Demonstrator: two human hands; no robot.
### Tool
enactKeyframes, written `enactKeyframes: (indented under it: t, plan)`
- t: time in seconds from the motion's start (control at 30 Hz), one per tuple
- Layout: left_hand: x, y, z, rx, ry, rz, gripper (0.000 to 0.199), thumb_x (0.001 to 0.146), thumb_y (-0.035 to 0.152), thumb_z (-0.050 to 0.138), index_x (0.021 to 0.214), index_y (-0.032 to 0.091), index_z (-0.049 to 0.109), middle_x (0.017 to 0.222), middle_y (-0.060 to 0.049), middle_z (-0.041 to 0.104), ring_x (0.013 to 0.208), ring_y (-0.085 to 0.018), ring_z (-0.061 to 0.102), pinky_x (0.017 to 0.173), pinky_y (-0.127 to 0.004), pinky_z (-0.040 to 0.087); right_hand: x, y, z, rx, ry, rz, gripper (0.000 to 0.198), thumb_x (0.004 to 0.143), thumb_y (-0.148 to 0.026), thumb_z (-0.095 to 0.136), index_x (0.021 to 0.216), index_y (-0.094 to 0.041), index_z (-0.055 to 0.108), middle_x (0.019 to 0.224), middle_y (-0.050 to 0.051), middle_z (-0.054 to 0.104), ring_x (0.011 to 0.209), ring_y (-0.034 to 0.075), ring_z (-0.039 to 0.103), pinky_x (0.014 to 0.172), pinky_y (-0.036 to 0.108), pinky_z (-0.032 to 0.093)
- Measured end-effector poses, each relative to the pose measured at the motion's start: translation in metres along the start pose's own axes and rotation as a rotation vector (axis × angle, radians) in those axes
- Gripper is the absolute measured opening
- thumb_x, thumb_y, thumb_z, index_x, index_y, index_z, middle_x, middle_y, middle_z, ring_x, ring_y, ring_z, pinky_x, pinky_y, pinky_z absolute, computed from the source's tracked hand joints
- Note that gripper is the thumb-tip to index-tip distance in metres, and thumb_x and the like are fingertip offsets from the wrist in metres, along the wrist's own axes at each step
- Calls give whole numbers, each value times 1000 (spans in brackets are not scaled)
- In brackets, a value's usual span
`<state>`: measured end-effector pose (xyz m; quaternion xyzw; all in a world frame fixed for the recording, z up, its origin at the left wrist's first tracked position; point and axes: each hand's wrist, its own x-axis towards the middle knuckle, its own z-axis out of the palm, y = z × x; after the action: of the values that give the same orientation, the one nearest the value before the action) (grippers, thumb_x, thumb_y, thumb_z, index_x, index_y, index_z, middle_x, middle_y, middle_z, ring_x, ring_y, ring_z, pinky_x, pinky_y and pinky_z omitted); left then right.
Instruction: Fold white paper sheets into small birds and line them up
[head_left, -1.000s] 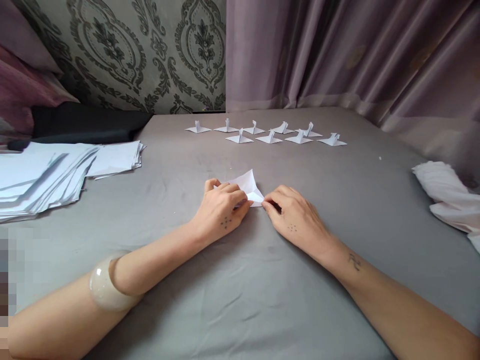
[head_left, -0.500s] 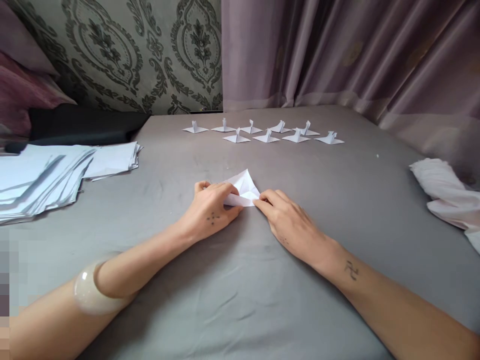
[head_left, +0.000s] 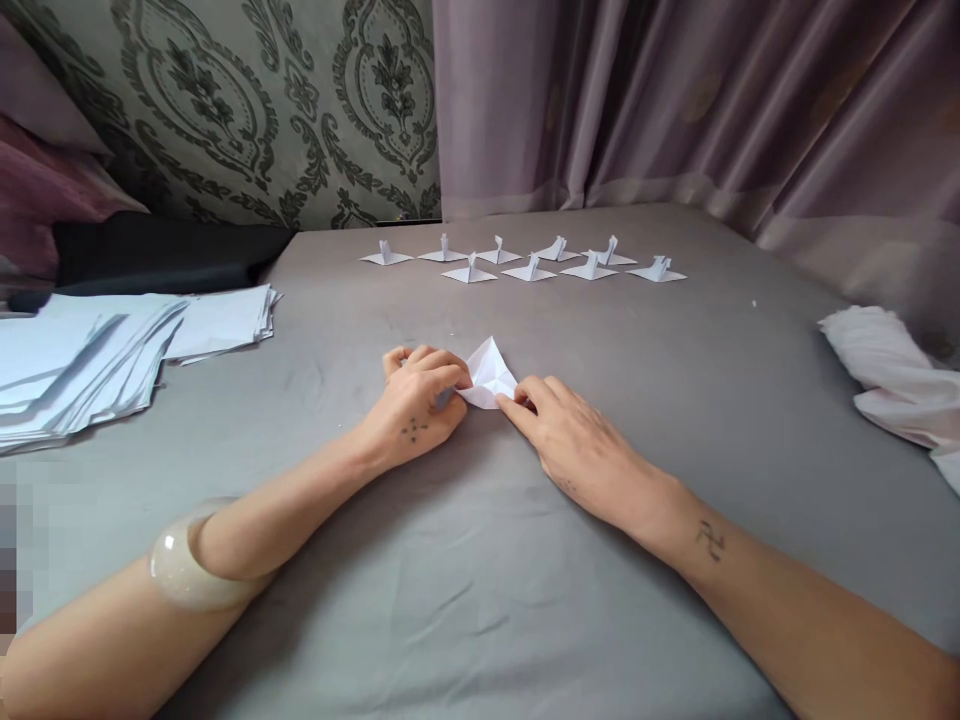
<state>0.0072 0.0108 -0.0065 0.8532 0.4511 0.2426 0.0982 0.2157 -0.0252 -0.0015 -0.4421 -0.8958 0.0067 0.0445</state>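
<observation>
A small white sheet of folded paper (head_left: 490, 370) lies on the grey cloth in front of me, creased, with one point directed away from me. My left hand (head_left: 424, 395) pinches its left corner between thumb and fingers. At the right corner, my right hand (head_left: 551, 415) has its thumb and curled fingers closed on the edge. Parts of both paper corners are hidden under the fingers.
Several folded white paper figures (head_left: 532, 268) stand in two rows farther back. Stacked white paper sheets (head_left: 90, 350) lie at the left, before a black cloth (head_left: 165, 250). A crumpled white cloth (head_left: 885, 370) sits at the right edge. Purple curtains (head_left: 525, 110) hang behind.
My left hand has slid slightly left to the paper's corner, uncovering more of the sheet. The near edge strip now looks less raised. My right hand stays at the right corner.
</observation>
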Motion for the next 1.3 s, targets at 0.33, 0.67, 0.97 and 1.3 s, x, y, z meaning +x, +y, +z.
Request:
enactKeyframes:
  t: [0.33, 0.67, 0.97, 1.3]
  plan:
    - [-6, 6, 9, 254, 262, 72, 40, 85, 25, 57, 123, 22, 46, 128, -15, 48, 111, -28, 45, 90, -44, 34, 0, -1, -4, 16, -39, 24, 43, 93, -7, 38, 133, -17, 49, 108, 10, 55, 92, 21, 48, 71, 31, 42]
    - [-6, 16, 0, 98, 106, 16, 15, 86, 28, 55, 76, 20, 64, 92, -4, 70, 100, -25, 54, 92, -48, 27, 0, -1, -5, 21, -53, 22, 43, 90, -3, 40, 129, -16, 52, 108, 11, 53, 93, 21, 47, 75, 31, 42]
    - [-2, 1, -1, -156, -53, -130, 21, 89, 30, 51, 82, 21, 68, 104, -4, 71, 100, -25, 55, 92, -49, 35, 0, -2, -7, 31, -71, 24, 49, 85, 2, 41, 128, -18, 52, 107, 10, 53, 92, 20, 47, 76, 31, 41]
    - [-3, -7, 3, 213, 127, 157, 32, 93, 31, 50, 124, 30, 56, 138, -12, 41, 124, -31, 35, 99, -51, 27, -1, -1, -4, -32, -35, 3, 42, 88, -1, 38, 125, -14, 53, 105, 11, 54, 87, 20, 46, 72, 32, 39]
